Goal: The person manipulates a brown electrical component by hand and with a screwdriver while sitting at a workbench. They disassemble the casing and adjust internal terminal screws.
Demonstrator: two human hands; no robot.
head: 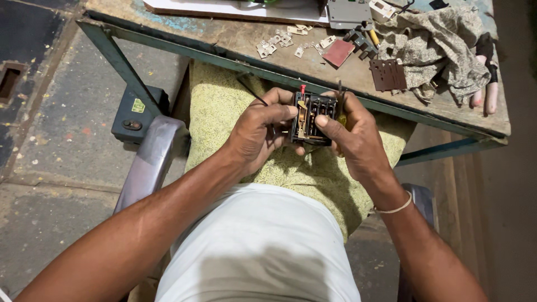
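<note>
Over the lap, below the worn wooden tabletop (246, 42) edge, both hands clamp one black plastic switch block with brass contacts (313, 118): the left hand (258, 134) grips its left side, the right hand (349, 137) its right, thumb pressing the face. A slip of that thumb could likely spring a loose contact onto the floor. On the tabletop lie several small metal contact pieces (279, 42), one brown slotted plate (387, 74), one reddish square plate (338, 53) and one crumpled patterned cloth (442, 39).
</note>
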